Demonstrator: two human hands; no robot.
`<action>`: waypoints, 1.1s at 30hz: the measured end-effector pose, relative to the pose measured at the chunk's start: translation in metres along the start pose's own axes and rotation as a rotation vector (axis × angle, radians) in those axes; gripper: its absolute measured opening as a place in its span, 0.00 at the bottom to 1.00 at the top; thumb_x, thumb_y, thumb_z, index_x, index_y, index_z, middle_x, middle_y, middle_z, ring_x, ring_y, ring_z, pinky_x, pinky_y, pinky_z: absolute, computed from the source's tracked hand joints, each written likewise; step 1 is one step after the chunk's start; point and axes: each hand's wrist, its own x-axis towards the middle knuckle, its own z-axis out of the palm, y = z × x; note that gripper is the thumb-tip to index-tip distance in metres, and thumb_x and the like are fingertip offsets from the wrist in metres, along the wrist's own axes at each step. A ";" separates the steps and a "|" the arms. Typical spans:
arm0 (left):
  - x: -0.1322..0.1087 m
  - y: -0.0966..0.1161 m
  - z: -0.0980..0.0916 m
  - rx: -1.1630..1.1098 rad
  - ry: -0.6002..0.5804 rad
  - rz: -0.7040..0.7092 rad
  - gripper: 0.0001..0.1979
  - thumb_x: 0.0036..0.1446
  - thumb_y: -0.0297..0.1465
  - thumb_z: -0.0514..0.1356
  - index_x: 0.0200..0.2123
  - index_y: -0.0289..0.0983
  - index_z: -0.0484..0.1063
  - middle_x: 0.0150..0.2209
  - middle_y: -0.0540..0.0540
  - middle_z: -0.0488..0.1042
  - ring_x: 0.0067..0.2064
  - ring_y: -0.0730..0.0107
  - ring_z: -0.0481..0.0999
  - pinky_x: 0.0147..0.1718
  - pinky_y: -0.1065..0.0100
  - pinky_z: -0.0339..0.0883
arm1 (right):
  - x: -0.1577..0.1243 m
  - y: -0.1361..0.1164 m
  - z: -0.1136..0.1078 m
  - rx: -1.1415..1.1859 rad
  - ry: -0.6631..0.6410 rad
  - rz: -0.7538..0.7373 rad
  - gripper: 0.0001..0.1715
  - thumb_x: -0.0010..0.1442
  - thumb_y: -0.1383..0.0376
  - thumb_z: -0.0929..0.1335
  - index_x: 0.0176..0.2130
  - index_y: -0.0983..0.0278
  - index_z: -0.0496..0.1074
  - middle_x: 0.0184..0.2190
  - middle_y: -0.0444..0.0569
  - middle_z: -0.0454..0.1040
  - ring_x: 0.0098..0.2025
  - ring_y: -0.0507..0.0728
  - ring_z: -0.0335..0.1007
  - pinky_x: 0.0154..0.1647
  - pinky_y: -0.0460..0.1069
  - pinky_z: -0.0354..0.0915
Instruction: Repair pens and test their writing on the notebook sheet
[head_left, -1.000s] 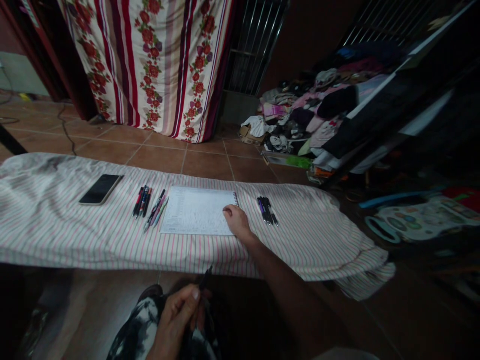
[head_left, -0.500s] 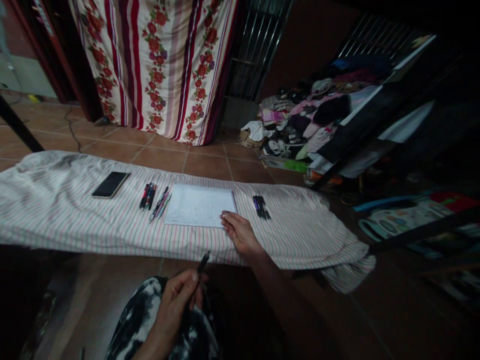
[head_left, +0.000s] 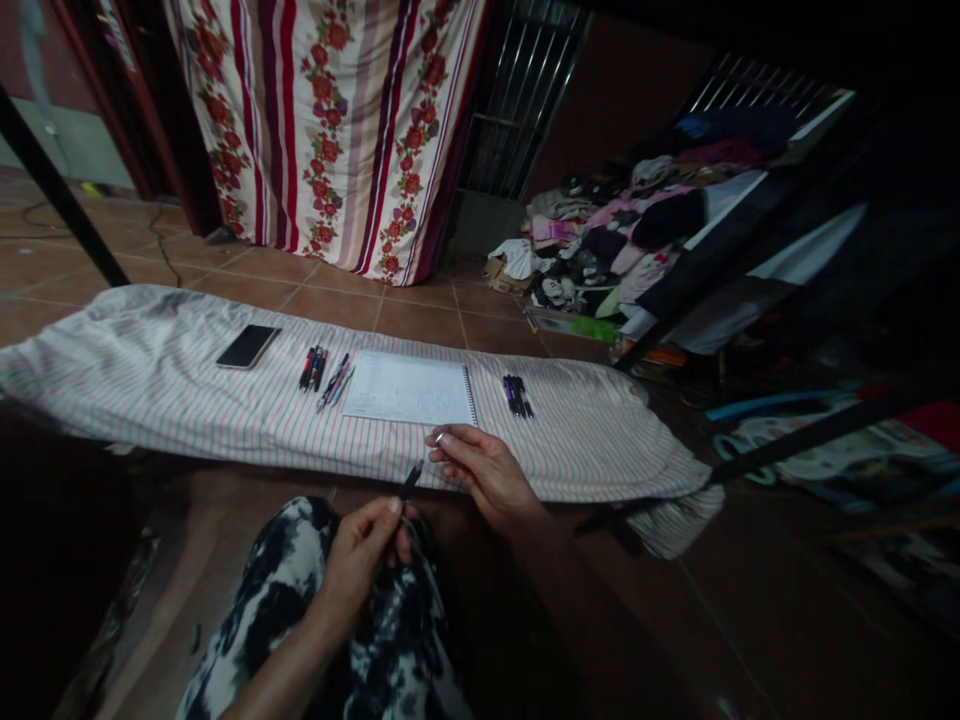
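In the head view my left hand (head_left: 369,540) is closed around a dark pen (head_left: 411,482), which points up and to the right above my lap. My right hand (head_left: 484,470) pinches a small shiny piece (head_left: 441,438) between thumb and fingertips, a short way right of the pen's upper end and apart from it. Just beyond the right hand, a spiral notebook (head_left: 409,388) lies open to a page with faint writing. Left of it are several pens (head_left: 335,382) and another bunch of pens (head_left: 313,368). To its right lie several dark pens (head_left: 517,396).
A striped cloth (head_left: 592,430) covers the low bench-like surface. A phone (head_left: 249,346) lies on its left part. Beyond are a tiled floor (head_left: 420,318), a flowered curtain (head_left: 330,130) and a heap of clothes (head_left: 600,230). Dark bars (head_left: 795,440) stand at the right.
My right hand has drawn back from the notebook's corner toward the pen, still pinching the small piece. The left hand keeps hold of the pen. The view has shifted slightly.
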 end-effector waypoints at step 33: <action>-0.027 0.014 -0.001 0.075 0.004 0.117 0.19 0.51 0.45 0.56 0.26 0.34 0.73 0.16 0.52 0.65 0.21 0.73 0.63 0.23 0.73 0.53 | -0.040 -0.013 0.015 -0.264 -0.026 -0.113 0.15 0.41 0.58 0.74 0.31 0.64 0.76 0.24 0.46 0.73 0.27 0.52 0.67 0.27 0.46 0.61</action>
